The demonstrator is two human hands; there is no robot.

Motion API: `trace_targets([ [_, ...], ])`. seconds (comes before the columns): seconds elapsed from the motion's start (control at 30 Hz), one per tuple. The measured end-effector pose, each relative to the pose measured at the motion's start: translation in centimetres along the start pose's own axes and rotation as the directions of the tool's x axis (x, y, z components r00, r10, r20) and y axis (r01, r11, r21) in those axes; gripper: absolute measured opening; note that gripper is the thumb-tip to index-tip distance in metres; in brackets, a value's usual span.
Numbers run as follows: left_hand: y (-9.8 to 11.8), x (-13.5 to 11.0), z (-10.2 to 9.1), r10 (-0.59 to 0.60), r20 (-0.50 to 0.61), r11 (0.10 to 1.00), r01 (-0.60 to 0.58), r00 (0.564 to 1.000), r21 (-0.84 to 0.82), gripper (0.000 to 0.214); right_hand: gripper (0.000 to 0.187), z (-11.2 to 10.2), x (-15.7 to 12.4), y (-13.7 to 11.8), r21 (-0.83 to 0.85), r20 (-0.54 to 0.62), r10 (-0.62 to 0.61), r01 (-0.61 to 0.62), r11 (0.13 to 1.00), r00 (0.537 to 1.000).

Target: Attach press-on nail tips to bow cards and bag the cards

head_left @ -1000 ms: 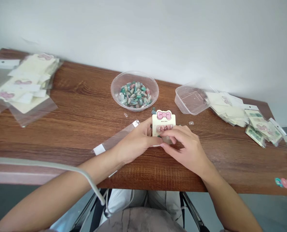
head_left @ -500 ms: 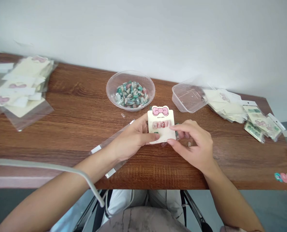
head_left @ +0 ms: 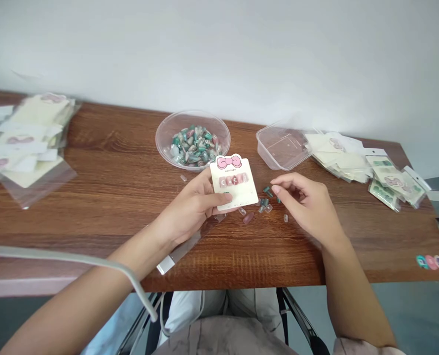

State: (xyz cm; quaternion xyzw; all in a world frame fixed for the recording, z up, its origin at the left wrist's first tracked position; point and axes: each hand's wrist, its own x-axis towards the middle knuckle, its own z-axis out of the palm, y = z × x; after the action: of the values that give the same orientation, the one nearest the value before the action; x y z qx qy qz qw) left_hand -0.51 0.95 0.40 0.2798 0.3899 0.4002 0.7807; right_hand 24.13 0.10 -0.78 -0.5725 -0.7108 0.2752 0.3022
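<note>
My left hand (head_left: 199, 202) is closed on a cream card (head_left: 241, 196) with a pink bow at its top, thumb across the front. A row of pinkish press-on nails (head_left: 234, 180) lies across the card, with a green nail partly showing by the thumb. My right hand (head_left: 304, 204) hovers over the table to the right of the card, thumb and index fingertips slightly apart, with nothing visible between them. Below and beside its fingertips lie loose green and clear nails (head_left: 266, 202), and a dark pink nail (head_left: 248, 217) is nearer the card.
Behind the card stands a clear round bowl (head_left: 160, 143) of mixed nails, with a clear rectangular box (head_left: 266, 153) to its right. Bagged cards (head_left: 38, 118) pile up at left, more cards (head_left: 338, 153) at right. A grey cable (head_left: 75, 259) crosses the left forearm; a plastic sleeve (head_left: 178, 254) lies beneath it.
My right hand has come off the card and moved right, over the loose nails. The card in my left hand has shifted left and tilted slightly. The whole view has moved a little.
</note>
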Motion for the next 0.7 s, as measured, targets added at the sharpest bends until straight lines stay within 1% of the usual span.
trace_targets([
  [0.07, -0.10, -0.08, -0.09, -0.007, 0.010, 1.000, 0.007, 1.000, 0.007, 0.071, 0.010, -0.63, 0.27, 0.49, -0.136, 0.105, -0.009, 0.023, 0.990, 0.994],
  [0.13, -0.28, -0.12, -0.21, -0.011, 0.014, 1.000, 0.011, 1.000, 0.027, 0.069, 0.012, -1.04, 0.51, 0.84, -0.222, 0.179, -0.007, 0.047, 0.974, 0.984],
  [0.2, -0.45, -0.11, -0.30, -0.014, 0.007, 0.998, 0.014, 1.000, 0.057, 0.065, 0.013, -1.21, 0.67, 1.06, -0.279, 0.198, 0.000, 0.057, 0.959, 0.980],
  [0.3, -0.60, 0.01, -0.32, -0.008, -0.013, 0.997, 0.009, 1.000, 0.076, 0.062, 0.012, -1.21, 0.77, 1.19, -0.350, 0.196, 0.012, 0.058, 0.935, 0.981],
  [0.43, -0.62, 0.13, -0.28, -0.027, -0.042, 0.997, 0.030, 0.999, 0.072, 0.062, 0.008, -1.04, 0.74, 1.20, -0.381, 0.206, 0.006, 0.075, 0.921, 0.978],
  [0.57, -0.58, 0.05, -0.27, -0.042, -0.036, 0.997, 0.045, 0.998, 0.067, 0.064, 0.005, -0.80, 0.79, 1.24, -0.366, 0.217, -0.022, 0.102, 0.925, 0.976],
  [0.7, -0.58, 0.01, -0.23, -0.033, -0.027, 0.997, 0.035, 0.999, 0.061, 0.062, 0.011, -0.59, 0.89, 1.25, -0.322, 0.230, -0.064, 0.138, 0.937, 0.971],
])
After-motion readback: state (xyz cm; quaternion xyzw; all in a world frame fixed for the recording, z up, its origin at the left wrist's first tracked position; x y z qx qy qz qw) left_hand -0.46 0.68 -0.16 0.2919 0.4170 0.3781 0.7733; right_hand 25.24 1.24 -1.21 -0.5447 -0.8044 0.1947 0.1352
